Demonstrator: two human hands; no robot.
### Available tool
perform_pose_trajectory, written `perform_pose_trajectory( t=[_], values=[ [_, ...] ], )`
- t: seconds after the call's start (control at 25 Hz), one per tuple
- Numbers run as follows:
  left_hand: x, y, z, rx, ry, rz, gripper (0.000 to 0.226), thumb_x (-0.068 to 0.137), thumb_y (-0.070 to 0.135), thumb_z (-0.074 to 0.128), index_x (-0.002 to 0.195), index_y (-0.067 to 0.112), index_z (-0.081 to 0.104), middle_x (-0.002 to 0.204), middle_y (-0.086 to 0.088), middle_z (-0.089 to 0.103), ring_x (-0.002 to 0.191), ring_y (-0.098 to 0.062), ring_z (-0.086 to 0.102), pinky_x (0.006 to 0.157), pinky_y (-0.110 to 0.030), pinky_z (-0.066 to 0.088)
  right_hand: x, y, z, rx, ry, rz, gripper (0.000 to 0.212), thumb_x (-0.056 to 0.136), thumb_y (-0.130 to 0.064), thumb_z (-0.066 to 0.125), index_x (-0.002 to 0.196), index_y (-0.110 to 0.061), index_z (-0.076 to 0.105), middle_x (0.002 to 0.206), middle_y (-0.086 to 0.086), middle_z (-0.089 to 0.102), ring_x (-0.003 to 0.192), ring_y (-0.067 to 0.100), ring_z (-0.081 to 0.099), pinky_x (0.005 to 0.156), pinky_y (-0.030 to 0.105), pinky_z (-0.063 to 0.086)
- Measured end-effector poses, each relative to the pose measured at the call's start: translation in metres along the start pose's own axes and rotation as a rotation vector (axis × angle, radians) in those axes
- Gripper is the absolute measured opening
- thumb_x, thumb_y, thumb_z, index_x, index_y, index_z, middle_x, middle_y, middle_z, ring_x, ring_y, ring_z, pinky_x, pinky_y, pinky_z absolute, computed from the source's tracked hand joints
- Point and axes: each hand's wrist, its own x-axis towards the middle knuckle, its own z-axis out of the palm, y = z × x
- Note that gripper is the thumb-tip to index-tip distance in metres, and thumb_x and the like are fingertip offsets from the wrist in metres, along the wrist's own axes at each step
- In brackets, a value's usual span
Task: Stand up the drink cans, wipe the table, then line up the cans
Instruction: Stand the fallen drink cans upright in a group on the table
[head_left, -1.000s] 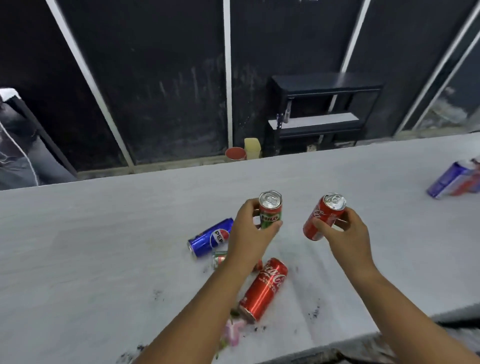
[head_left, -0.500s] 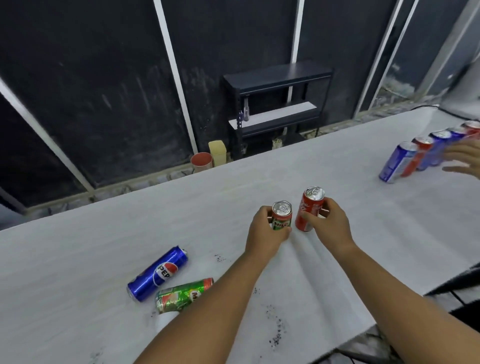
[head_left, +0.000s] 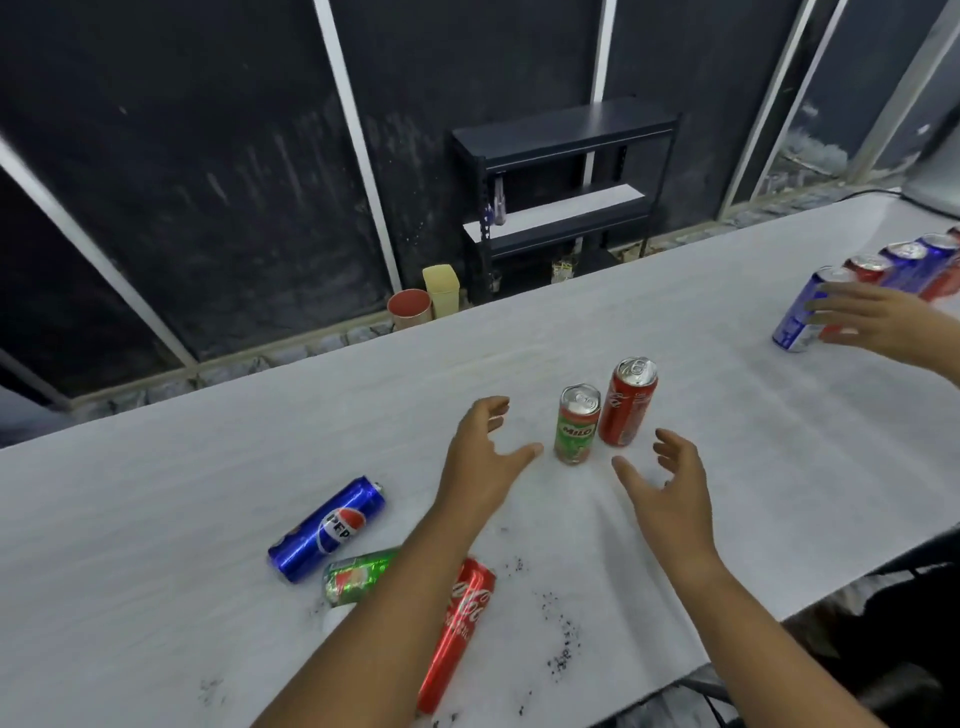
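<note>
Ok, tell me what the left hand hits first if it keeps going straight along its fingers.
Probably the upright Milo can: the left hand is open, its fingertips pointing at it from the left, though depth is uncertain.

L hand (head_left: 485, 457) & R hand (head_left: 670, 480) both spread wide, nothing held; bare table (head_left: 208, 493) betw them. Just ahead: Milo can (head_left: 576, 426) + red Coke can (head_left: 627, 402), upright, touching. Behind-left of L hand: Pepsi can (head_left: 327, 527), green can (head_left: 358, 574), lying Coke can (head_left: 457, 634) block. Far right: another person's hand (head_left: 878, 319) at can row (head_left: 904, 267).
</note>
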Motion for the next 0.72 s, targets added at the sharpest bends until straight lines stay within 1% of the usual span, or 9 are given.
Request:
perform_pose_trajectory(
  t=[0.12,0.2,0.28,0.4,0.48,0.56,0.64,0.72],
  values=[
    [-0.03,-0.011,-0.068,0.054,0.039,-0.018,0.063,0.085,0.038,0.092,0.139,0.038,0.059,0.144,0.019,0.061,0.131,0.001,0.057,0.107,-0.021,0.045,-0.053,-0.008,0.014,-0.002,-0.163,-0.032,0.057,0.088,-0.044,0.083,0.138,-0.041,0.055,0.135,-0.019,0.059,0.127,0.002,0.056,0.098,0.024,0.044],
    [-0.051,-0.021,-0.107,0.084,0.083,-0.045,0.058,0.085,0.037,0.092,0.134,0.039,0.062,0.14,0.022,0.064,0.129,0.002,0.059,0.105,-0.019,0.046,-0.082,-0.016,0.028,-0.006,-0.283,-0.04,0.051,0.088,-0.044,0.083,0.132,-0.045,0.058,0.131,-0.021,0.061,0.124,-0.001,0.058,0.097,0.026,0.046],
    [-0.071,-0.031,-0.134,0.128,0.094,-0.08,0.051,0.085,0.037,0.092,0.127,0.042,0.064,0.133,0.027,0.066,0.125,0.008,0.059,0.103,-0.019,0.049,-0.104,-0.023,0.041,-0.024,-0.38,-0.04,0.047,0.088,-0.045,0.083,0.129,-0.045,0.06,0.129,-0.021,0.063,0.121,-0.002,0.058,0.098,0.028,0.049],
    [-0.095,-0.044,-0.152,0.23,0.014,-0.137,0.048,0.084,0.039,0.092,0.124,0.046,0.066,0.128,0.031,0.064,0.119,0.013,0.057,0.093,-0.013,0.047,-0.128,-0.031,0.058,-0.085,-0.47,-0.018,0.049,0.086,-0.053,0.081,0.13,-0.045,0.06,0.128,-0.021,0.061,0.117,0.0,0.06,0.09,0.028,0.053],
    [-0.108,-0.051,-0.155,0.339,-0.082,-0.148,0.051,0.084,0.041,0.091,0.127,0.05,0.065,0.132,0.031,0.061,0.117,0.011,0.056,0.096,-0.017,0.047,-0.142,-0.033,0.069,-0.153,-0.512,0.0,0.056,0.083,-0.064,0.078,0.132,-0.046,0.059,0.127,-0.021,0.06,0.112,0.004,0.061,0.087,0.031,0.056],
    [-0.115,-0.055,-0.151,0.473,-0.168,-0.129,0.055,0.085,0.042,0.089,0.134,0.049,0.064,0.139,0.028,0.06,0.121,0.006,0.054,0.101,-0.024,0.048,-0.154,-0.033,0.08,-0.264,-0.538,-0.012,0.065,0.079,-0.073,0.074,0.135,-0.045,0.058,0.129,-0.02,0.058,0.111,0.005,0.061,0.089,0.031,0.054],
    [-0.117,-0.056,-0.145,0.572,-0.235,-0.105,0.061,0.084,0.044,0.088,0.139,0.047,0.062,0.141,0.025,0.06,0.123,0.001,0.057,0.104,-0.03,0.051,-0.164,-0.033,0.088,-0.326,-0.542,-0.018,0.07,0.078,-0.075,0.073,0.137,-0.041,0.057,0.129,-0.016,0.057,0.11,0.006,0.06,0.088,0.029,0.05],
    [-0.117,-0.057,-0.139,0.646,-0.281,-0.084,0.066,0.084,0.044,0.088,0.143,0.044,0.059,0.139,0.02,0.062,0.12,-0.004,0.06,0.103,-0.036,0.056,-0.167,-0.036,0.094,-0.33,-0.543,0.002,0.066,0.077,-0.071,0.077,0.131,-0.038,0.057,0.124,-0.014,0.059,0.102,0.003,0.061,0.079,0.024,0.048]
  ],
)
